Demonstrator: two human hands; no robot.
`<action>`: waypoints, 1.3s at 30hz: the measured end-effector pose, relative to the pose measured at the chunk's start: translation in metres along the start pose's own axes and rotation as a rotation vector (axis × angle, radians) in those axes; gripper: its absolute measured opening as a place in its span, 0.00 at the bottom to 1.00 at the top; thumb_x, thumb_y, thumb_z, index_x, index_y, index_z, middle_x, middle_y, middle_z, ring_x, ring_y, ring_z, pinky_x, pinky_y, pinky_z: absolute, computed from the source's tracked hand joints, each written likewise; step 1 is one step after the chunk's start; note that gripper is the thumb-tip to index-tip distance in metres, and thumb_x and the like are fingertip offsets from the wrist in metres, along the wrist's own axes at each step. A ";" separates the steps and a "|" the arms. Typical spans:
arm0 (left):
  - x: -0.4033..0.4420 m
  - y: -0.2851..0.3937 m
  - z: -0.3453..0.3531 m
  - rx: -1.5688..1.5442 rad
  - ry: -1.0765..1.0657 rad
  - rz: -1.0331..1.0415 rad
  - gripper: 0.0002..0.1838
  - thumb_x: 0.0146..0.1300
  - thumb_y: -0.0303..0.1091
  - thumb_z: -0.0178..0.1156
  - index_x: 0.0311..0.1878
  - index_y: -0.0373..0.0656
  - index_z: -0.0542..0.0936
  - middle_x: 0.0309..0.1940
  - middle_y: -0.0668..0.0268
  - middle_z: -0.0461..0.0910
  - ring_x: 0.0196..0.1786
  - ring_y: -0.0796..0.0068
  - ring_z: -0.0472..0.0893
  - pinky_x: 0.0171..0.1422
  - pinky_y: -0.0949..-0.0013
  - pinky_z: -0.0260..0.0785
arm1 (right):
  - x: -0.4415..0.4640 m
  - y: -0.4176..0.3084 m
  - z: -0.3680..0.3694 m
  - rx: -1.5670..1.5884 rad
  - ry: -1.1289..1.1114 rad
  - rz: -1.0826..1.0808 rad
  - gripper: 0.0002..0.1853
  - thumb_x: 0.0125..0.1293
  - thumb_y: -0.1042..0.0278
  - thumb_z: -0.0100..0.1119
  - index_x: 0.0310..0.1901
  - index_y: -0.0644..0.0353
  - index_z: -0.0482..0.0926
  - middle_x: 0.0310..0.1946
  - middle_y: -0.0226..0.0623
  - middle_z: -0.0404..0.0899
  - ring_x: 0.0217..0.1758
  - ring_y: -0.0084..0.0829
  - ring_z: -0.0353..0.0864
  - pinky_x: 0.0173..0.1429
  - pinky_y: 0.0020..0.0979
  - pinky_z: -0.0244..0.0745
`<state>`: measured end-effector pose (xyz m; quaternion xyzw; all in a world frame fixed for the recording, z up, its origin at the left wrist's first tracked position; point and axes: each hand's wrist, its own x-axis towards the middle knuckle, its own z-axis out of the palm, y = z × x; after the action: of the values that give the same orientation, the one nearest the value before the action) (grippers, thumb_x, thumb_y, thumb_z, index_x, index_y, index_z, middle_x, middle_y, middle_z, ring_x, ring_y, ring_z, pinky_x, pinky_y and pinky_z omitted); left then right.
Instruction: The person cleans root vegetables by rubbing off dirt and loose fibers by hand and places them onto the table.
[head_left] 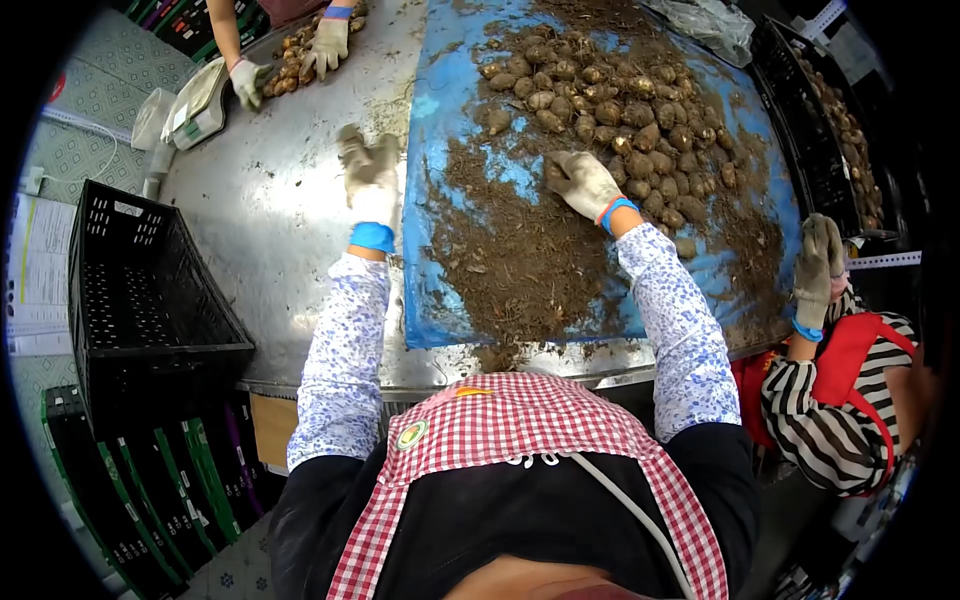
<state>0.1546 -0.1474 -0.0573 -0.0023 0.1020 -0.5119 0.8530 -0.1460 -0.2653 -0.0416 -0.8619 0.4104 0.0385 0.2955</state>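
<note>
My left hand [369, 172], in a dirty pale glove, is over the bare metal table [290, 230] just left of the blue sheet [425, 240]. Its fingers are spread, with nothing visible in them. On the sheet, my right hand [582, 186], also gloved, is at the left edge of a heap of small brown taro-like tubers [655, 140]. The fingers of this hand curl inward; whatever they hold, if anything, is hidden. Loose dark soil [520, 260] covers much of the sheet below and left of the right hand.
Across the table, another person's gloved hands [328, 48] are at a smaller tuber pile [292, 62], beside a scale [198, 105]. A black crate [150, 280] stands at left; another crate [800, 130] holds tubers at right. A person in striped sleeves [795, 395] is close on my right.
</note>
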 end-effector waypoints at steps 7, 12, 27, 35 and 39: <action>-0.095 -0.096 -0.005 1.317 -0.198 -0.582 0.28 0.72 0.53 0.45 0.59 0.36 0.70 0.44 0.57 0.77 0.42 0.68 0.81 0.51 0.67 0.76 | -0.050 -0.026 0.031 0.729 0.329 -0.505 0.11 0.64 0.69 0.57 0.47 0.60 0.77 0.40 0.37 0.80 0.40 0.30 0.79 0.47 0.30 0.77; -0.130 -0.129 -0.009 0.719 -0.175 -0.902 0.23 0.72 0.59 0.41 0.42 0.51 0.76 0.15 0.71 0.65 0.14 0.81 0.61 0.18 0.75 0.51 | -0.109 -0.067 0.015 0.387 0.634 -0.525 0.10 0.63 0.70 0.58 0.45 0.61 0.78 0.38 0.41 0.79 0.37 0.35 0.80 0.38 0.31 0.76; -0.154 -0.131 0.006 2.235 -1.413 0.815 0.06 0.59 0.35 0.61 0.35 0.44 0.77 0.12 0.66 0.71 0.16 0.68 0.76 0.18 0.68 0.66 | -0.116 -0.030 0.120 -0.137 0.804 -0.176 0.14 0.71 0.69 0.47 0.55 0.63 0.73 0.47 0.48 0.79 0.47 0.38 0.81 0.52 0.33 0.78; -0.165 -0.121 -0.013 2.142 -0.511 -0.300 0.17 0.70 0.43 0.48 0.51 0.42 0.75 0.22 0.67 0.73 0.18 0.78 0.69 0.21 0.70 0.63 | -0.140 -0.068 0.077 0.126 0.635 -0.141 0.11 0.72 0.67 0.49 0.48 0.63 0.77 0.36 0.42 0.81 0.32 0.32 0.82 0.28 0.33 0.75; -0.173 -0.117 -0.013 2.533 -1.054 0.408 0.25 0.52 0.25 0.58 0.57 0.39 0.74 0.34 0.61 0.78 0.30 0.73 0.78 0.31 0.70 0.73 | -0.104 -0.035 0.119 0.790 0.704 -0.168 0.11 0.71 0.65 0.49 0.47 0.61 0.76 0.31 0.41 0.80 0.27 0.33 0.79 0.26 0.32 0.74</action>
<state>-0.0286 -0.0501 -0.0280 0.5888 -0.7594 -0.0610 0.2700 -0.1677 -0.1130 -0.0904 -0.6756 0.3977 -0.4342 0.4437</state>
